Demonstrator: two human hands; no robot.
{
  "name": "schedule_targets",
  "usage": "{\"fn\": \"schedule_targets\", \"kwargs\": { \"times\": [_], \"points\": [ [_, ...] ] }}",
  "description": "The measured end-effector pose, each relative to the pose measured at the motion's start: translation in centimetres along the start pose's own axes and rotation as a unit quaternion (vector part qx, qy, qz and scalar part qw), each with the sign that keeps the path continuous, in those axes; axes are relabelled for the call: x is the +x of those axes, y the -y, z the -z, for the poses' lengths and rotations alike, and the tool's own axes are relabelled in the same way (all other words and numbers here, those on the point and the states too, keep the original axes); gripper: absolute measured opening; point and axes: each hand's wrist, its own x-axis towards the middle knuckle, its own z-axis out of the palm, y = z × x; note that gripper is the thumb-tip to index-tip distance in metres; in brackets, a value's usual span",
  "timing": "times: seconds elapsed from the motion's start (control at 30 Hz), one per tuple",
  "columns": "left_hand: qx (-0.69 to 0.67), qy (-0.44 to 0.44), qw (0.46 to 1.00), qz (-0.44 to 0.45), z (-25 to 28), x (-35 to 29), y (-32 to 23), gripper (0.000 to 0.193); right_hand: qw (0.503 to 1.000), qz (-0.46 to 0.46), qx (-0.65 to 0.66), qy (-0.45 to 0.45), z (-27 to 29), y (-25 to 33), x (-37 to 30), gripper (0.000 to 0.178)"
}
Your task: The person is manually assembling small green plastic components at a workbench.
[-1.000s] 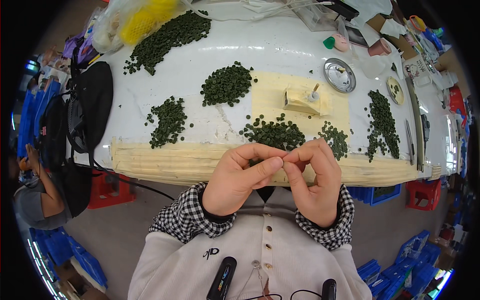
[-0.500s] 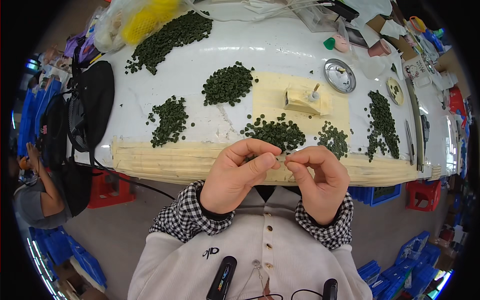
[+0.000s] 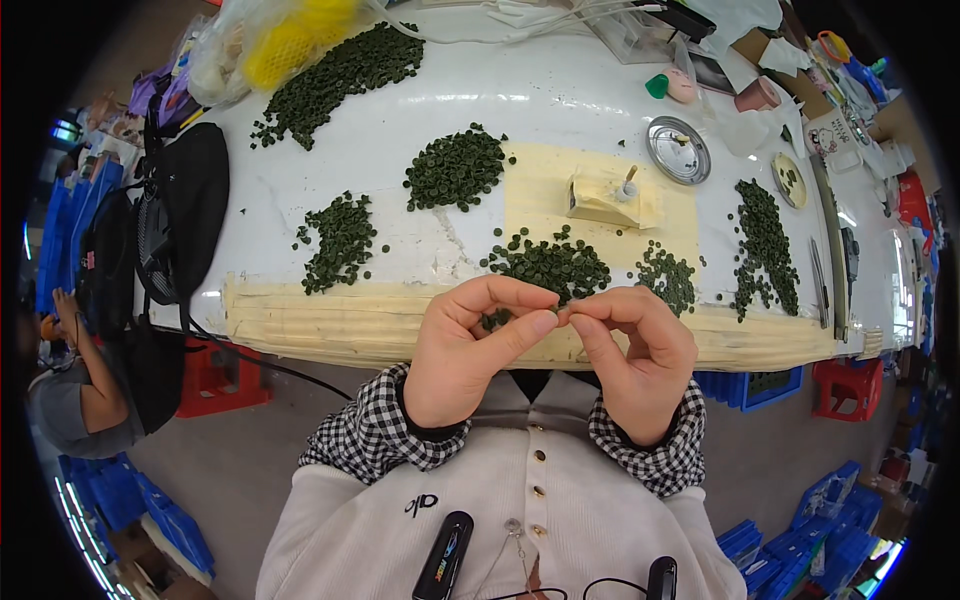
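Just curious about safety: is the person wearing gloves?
No, the left hand and the right hand both show bare skin.

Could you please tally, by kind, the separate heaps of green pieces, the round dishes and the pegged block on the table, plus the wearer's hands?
Heaps of green pieces: 6
Round dishes: 2
Pegged block: 1
Left hand and right hand: 2
Total: 11
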Motion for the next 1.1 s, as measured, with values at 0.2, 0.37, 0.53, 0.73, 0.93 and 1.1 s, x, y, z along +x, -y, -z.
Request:
{"fn": "schedule_targets", "kwargs": {
  "times": [0.2, 0.37, 0.53, 0.73, 0.93, 1.1],
  "points": [
    [0.07, -0.007, 0.996, -0.045, 0.1, 0.0, 0.8, 0.016, 0.999, -0.027, 0.034, -0.027, -0.5, -0.2, -0.2, 0.01],
    [0.11, -0.032, 0.991, -0.068, 0.0, 0.2, 0.9, 0.015, 0.999, -0.027, 0.029, -0.03, -0.9, -0.3, -0.2, 0.011],
    [0.097, -0.045, 0.99, -0.087, -0.2, 0.1, 1.1, 0.016, 0.999, -0.025, 0.035, -0.032, -1.1, -0.3, -0.4, 0.012],
    [0.096, -0.055, 0.988, -0.108, -0.1, 0.2, 1.4, 0.015, 0.998, -0.034, 0.052, -0.021, -1.1, -0.2, -0.4, 0.015],
    [0.126, -0.068, 0.982, -0.123, 0.1, 0.2, 1.5, 0.015, 1.0, -0.005, 0.019, -0.018, -1.1, -0.1, -0.3, 0.017],
    [0.152, -0.079, 0.976, -0.136, -0.1, 0.0, 1.3, 0.015, 0.992, 0.075, -0.1, -0.017, -1.0, 0.6, -0.1, 0.018]
  ]
}}
